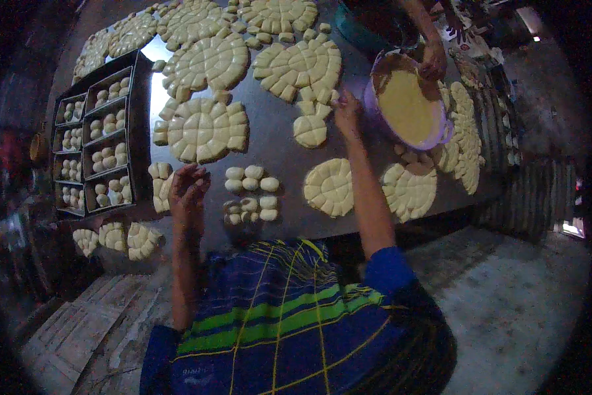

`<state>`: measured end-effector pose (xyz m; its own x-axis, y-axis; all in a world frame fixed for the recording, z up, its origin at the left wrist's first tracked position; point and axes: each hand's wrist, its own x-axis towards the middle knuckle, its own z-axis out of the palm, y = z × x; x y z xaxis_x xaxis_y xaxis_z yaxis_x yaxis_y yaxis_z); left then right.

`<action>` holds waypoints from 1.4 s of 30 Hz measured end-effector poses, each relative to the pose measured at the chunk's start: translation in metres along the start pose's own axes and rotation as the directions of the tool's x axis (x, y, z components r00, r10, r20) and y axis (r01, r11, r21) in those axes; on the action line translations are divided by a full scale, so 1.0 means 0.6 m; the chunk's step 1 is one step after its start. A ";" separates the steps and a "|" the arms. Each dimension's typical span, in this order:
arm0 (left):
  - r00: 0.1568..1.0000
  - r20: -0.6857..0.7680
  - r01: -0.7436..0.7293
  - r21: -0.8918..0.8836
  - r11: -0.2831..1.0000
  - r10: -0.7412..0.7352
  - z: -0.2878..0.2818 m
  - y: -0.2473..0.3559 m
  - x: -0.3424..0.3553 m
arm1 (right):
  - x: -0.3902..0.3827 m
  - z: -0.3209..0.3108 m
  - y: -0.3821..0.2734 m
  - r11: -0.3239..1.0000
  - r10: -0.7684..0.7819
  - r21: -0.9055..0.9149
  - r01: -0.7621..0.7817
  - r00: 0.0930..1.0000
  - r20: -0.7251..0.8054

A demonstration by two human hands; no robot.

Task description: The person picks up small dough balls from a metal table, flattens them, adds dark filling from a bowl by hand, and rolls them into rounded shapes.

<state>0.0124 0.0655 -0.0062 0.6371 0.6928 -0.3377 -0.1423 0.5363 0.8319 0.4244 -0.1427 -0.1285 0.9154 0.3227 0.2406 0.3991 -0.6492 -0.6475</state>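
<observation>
My right hand (347, 114) reaches far over the table, its fingers closed at a small pale piece of dough beside the cut dough pieces (313, 102). Just below these lies a small dough round (310, 131). My left hand (189, 189) hovers over the table with bent fingers apart and nothing visible in them. It is between a few cut dough strips (160, 187) and a cluster of dough balls (250, 179). A large scored dough disc (205, 130) lies beyond it. A scored round (329, 187) sits left of my right forearm.
Black baking tins (133, 99) with dough balls stand at the left. A purple basin (371, 99) of yellowish dough or batter is at the right, where another person's hand (433, 62) touches its rim. More scored dough (409, 191) lies near the table's front edge.
</observation>
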 end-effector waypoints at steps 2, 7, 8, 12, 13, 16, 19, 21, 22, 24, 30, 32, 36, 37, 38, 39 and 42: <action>1.000 0.009 -0.013 0.013 1.000 0.013 0.002 -0.002 -0.007 | 0.010 0.013 -0.019 1.000 -0.018 0.025 0.018 1.000 0.011; 0.999 0.005 0.043 0.013 0.999 -0.043 0.032 -0.005 -0.032 | -0.019 0.002 -0.043 0.942 0.052 0.336 -0.002 0.989 -0.141; 0.998 -0.011 0.069 0.009 0.998 -0.069 0.037 -0.005 -0.037 | -0.023 -0.005 -0.052 0.874 0.098 0.486 0.009 0.976 -0.193; 0.997 0.049 0.064 -0.017 0.998 -0.063 0.033 -0.028 -0.049 | -0.081 -0.097 -0.150 0.425 0.300 0.901 -0.087 0.952 -0.050; 0.995 0.059 0.086 0.015 0.996 -0.087 0.044 -0.023 -0.054 | -0.091 -0.114 -0.149 0.242 0.309 0.958 -0.151 0.948 0.071; 0.974 0.126 0.170 0.126 0.977 -0.186 0.098 -0.011 -0.050 | -0.137 -0.169 -0.180 -0.083 0.323 0.961 -0.264 0.905 0.277; 0.943 0.245 0.179 0.197 0.964 -0.225 0.159 -0.024 -0.031 | -0.167 -0.198 -0.196 -0.147 0.160 0.872 -0.466 0.859 0.486; 0.919 0.306 0.193 0.198 0.961 -0.248 0.218 -0.048 -0.013 | -0.196 -0.207 -0.213 -0.077 0.084 0.795 -0.602 0.790 0.607; 0.892 0.348 0.215 0.231 0.949 -0.287 0.233 -0.055 -0.002 | -0.210 -0.211 -0.229 -0.075 0.058 0.773 -0.630 0.771 0.634; 0.812 0.447 0.234 0.338 0.912 -0.374 0.265 -0.055 0.017 | -0.234 -0.219 -0.253 -0.080 0.019 0.735 -0.674 0.736 0.677; 0.889 0.370 0.104 0.408 0.907 -0.269 0.247 -0.046 0.078 | -0.253 -0.257 -0.154 -0.487 0.047 0.741 -0.462 0.834 0.550; 0.931 0.335 0.001 0.394 0.919 -0.145 0.246 -0.054 0.115 | -0.247 -0.303 -0.175 -0.421 -0.007 0.796 -0.435 0.879 0.477; 0.955 0.296 -0.168 0.597 0.785 -0.021 0.256 -0.096 0.179 | -0.265 -0.317 -0.167 -0.406 0.056 0.808 -0.427 0.871 0.489; 0.941 0.301 -0.328 0.690 0.646 0.157 0.229 -0.143 0.206 | -0.276 -0.302 -0.148 -0.436 0.041 0.792 -0.427 0.870 0.492; 0.887 0.330 -0.451 0.765 0.459 0.322 0.215 -0.169 0.222 | -0.284 -0.292 -0.135 -0.470 0.028 0.774 -0.424 0.869 0.494; 0.886 0.360 -0.463 0.715 0.524 0.291 0.231 -0.145 0.190 | -0.288 -0.301 -0.160 -0.389 0.064 0.820 -0.419 0.876 0.478; 0.779 0.438 -0.622 0.626 0.470 0.448 0.247 -0.138 0.147 | -0.321 -0.302 -0.231 -0.136 0.187 0.890 -0.435 0.871 0.454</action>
<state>0.1927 0.0109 -0.0399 0.7649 0.5687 0.3025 0.0109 -0.4809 0.8767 0.2023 -0.2399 0.0458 0.8481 0.4723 -0.2401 -0.4992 0.5608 -0.6605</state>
